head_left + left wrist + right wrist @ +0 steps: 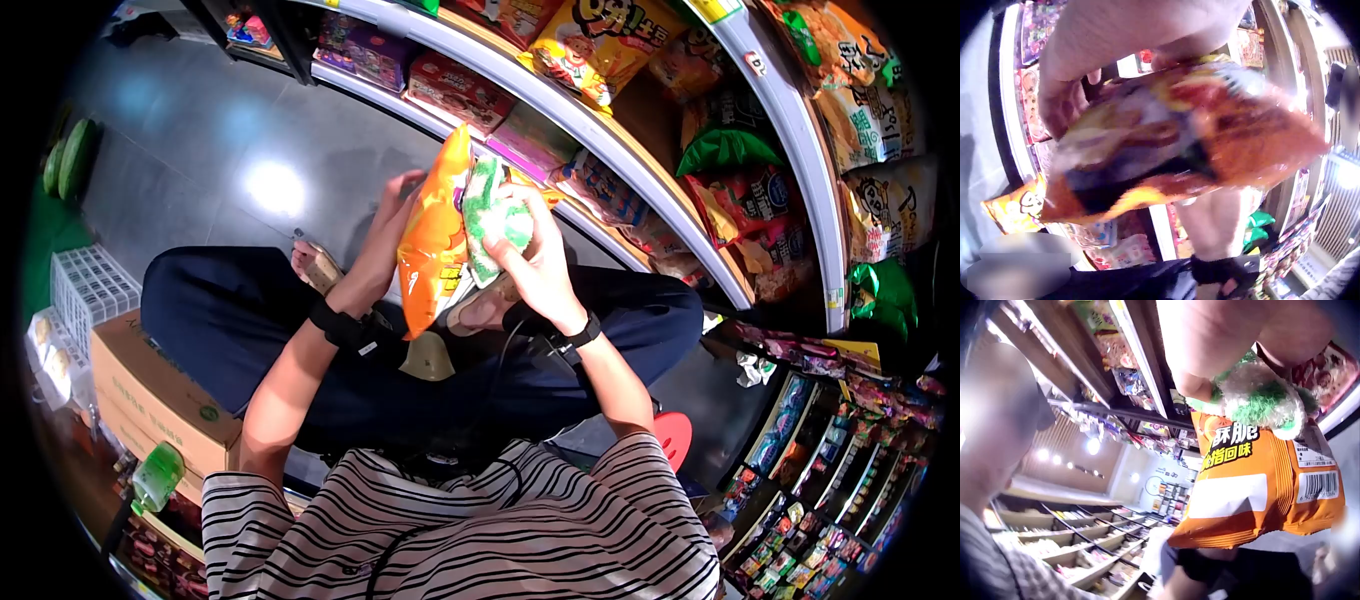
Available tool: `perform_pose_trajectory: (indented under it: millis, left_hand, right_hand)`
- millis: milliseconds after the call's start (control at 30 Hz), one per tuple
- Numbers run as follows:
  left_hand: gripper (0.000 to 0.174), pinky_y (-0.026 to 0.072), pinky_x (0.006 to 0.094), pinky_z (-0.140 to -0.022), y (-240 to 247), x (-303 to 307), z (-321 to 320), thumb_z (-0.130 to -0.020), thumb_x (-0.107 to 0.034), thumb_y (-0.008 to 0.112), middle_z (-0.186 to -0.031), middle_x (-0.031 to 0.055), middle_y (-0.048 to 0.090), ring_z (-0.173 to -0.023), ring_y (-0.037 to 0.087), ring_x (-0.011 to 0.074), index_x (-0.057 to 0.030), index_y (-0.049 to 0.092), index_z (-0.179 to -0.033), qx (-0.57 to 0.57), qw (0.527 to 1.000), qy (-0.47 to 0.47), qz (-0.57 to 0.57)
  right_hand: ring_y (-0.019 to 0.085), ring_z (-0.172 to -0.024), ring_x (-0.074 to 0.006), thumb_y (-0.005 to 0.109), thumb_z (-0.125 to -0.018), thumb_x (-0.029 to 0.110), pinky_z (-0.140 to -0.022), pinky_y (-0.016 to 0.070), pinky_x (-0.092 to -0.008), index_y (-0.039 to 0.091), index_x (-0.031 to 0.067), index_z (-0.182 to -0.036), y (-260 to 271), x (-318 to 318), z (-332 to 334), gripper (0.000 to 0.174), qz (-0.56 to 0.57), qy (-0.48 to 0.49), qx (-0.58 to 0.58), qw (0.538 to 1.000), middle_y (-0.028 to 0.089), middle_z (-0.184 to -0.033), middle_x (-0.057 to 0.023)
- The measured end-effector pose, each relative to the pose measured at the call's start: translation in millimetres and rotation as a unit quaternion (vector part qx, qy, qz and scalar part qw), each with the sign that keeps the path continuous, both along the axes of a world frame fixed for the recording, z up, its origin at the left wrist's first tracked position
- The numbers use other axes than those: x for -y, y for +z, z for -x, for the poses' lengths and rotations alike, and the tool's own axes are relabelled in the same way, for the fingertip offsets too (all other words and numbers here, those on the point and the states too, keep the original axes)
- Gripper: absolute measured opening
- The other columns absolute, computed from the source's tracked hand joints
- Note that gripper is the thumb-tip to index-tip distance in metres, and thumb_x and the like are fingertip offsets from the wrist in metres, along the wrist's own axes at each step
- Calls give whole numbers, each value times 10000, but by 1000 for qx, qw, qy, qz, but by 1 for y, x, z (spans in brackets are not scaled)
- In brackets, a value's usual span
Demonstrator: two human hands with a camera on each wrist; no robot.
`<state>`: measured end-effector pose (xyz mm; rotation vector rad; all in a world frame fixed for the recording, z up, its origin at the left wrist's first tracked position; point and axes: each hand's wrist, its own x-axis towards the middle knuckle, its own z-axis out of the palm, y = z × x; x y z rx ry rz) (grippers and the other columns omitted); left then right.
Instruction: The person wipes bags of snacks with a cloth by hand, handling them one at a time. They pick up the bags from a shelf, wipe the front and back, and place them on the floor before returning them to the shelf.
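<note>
From here I see the orange bag (432, 245) as glossy, crinkled plastic. The green-and-white cloth (487, 222) looks fuzzy, the floor (225, 130) smooth and shiny.

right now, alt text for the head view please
A person's left hand holds an orange snack bag while the right hand holds a fuzzy green-and-white cloth against it, above dark trousers, beside shelves of packaged snacks.

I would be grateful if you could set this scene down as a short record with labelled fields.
Left hand: holds the orange bag
Right hand: pinches a green-and-white fuzzy cloth against the bag
Bag marking: barcode near one edge
Posture: seated, knees spread
Ahead: shelves of packaged goods
Beside left knee: cardboard box, white basket
</note>
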<state>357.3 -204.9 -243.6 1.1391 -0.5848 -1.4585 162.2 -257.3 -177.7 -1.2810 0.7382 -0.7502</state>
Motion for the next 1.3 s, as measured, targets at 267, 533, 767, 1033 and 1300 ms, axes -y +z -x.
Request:
perform_pose_trajectory:
  millis: [267, 533, 767, 1033, 1300]
  left_hand:
    - [714, 328, 343, -1148, 46, -1, 9, -1003, -253, 614, -1504, 142, 395, -1396, 386, 190, -20, 214, -1546, 31, 993, -68, 96]
    - [566, 564, 365, -902, 42, 2, -30, -955, -426, 612, -1206, 133, 659, -1045, 677, 233, -26, 517, -1344, -256, 964, 62, -37]
    - [579, 535, 431, -994, 55, -13, -26, -964, -375, 600, -1326, 150, 619, -1143, 656, 276, -71, 450, -1433, -302, 950, -48, -66]
    - [577, 552, 402, -979, 42, -4, -18, -978, -334, 585, -1284, 164, 643, -1126, 671, 256, -1, 439, -1426, -304, 949, -86, -7]
    - [546, 571, 435, -895, 35, 22, -41, -989, -411, 574, -1200, 146, 671, -970, 711, 267, -9, 513, -1353, -301, 953, 28, -27]
  right_hand:
    - [555, -1094, -216, 693, -838, 40, -968, 439, -338, 517, 35, -1233, -15, 1, -1, 433, 125, -56, -87, 987, 552, -1155, -109]
    - [577, -1087, -319, 722, -678, 13, -973, 460, -386, 606, 15, -1111, 7, -11, -13, 448, 303, 140, -111, 936, 574, -1135, -148]
    - [584, -1015, -160, 655, -842, 59, -898, 487, -325, 552, 39, -1201, 11, 23, 19, 374, 153, -125, -29, 980, 595, -1101, -67]
    - [558, -1015, -296, 668, -664, -6, -936, 444, -359, 539, 54, -1120, 7, 6, 3, 477, 326, 2, -136, 936, 532, -1065, -122]
    - [585, -1022, -225, 595, -669, 23, -950, 453, -345, 601, 46, -1096, 12, -2, 8, 427, 220, 211, -115, 945, 586, -1047, -92]
